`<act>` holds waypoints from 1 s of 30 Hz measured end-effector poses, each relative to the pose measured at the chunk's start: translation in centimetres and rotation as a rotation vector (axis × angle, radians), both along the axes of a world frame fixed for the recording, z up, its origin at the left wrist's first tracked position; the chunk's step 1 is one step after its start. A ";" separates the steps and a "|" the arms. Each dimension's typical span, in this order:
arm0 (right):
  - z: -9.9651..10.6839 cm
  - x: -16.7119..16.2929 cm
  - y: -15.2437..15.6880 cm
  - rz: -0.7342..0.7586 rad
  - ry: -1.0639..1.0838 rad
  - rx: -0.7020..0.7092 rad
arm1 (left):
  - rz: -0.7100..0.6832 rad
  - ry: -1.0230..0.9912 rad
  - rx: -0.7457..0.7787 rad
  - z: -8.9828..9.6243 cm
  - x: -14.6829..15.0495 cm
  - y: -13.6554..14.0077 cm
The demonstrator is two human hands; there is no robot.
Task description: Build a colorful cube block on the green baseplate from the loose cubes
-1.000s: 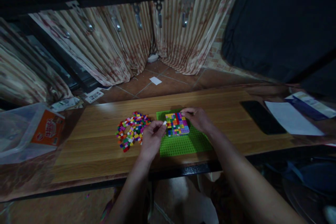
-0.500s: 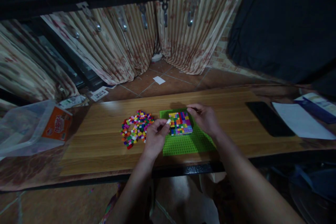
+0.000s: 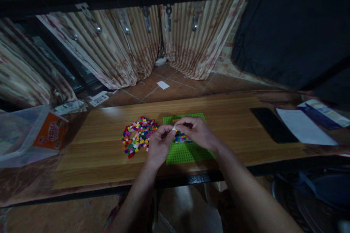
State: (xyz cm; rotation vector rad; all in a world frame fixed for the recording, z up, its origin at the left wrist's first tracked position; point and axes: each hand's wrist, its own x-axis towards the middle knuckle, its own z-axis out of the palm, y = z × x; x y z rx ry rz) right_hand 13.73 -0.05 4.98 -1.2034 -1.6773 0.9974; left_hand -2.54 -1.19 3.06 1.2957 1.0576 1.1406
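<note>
A small white toy brick [image 3: 174,128] is pinched between the fingertips of my left hand [image 3: 160,142]. My right hand [image 3: 197,131] has its thumb and forefinger closed at the same brick, meeting the left fingertips. Both hands are above the green studded baseplate [image 3: 188,154]. Under my right hand lies a block of many-coloured bricks [image 3: 182,138] built on the plate, mostly hidden by the fingers. To the left of my left hand spreads a pile of loose coloured bricks [image 3: 139,134] on the wooden board.
A clear plastic box [image 3: 20,134] with an orange label stands at the left. On the right lie a black phone-like slab [image 3: 273,125], a white sheet [image 3: 304,126] and a blue-and-white packet [image 3: 324,114]. The wooden board [image 3: 104,160] has a dark front edge.
My right hand has moved left from the plate's far side to the white brick, and now covers much of the coloured block. The view has shifted slightly.
</note>
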 end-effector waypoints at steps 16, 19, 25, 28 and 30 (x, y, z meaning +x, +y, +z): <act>0.7 -0.2 -0.5 0.010 0.187 -0.079 | -0.009 0.000 0.065 0.7 0.6 -0.1; 1.0 0.3 -0.5 -0.010 0.226 -0.116 | -0.018 0.000 0.072 0.8 0.8 -0.2; 0.2 4.0 0.9 -0.362 0.204 -0.037 | 0.078 -0.038 -0.012 0.6 0.7 0.0; -1.1 5.4 1.6 -0.439 0.103 0.020 | 0.121 -0.043 -0.037 0.4 0.5 0.3; -1.8 5.6 1.8 -0.429 0.020 0.031 | 0.133 -0.039 -0.047 0.2 0.5 0.3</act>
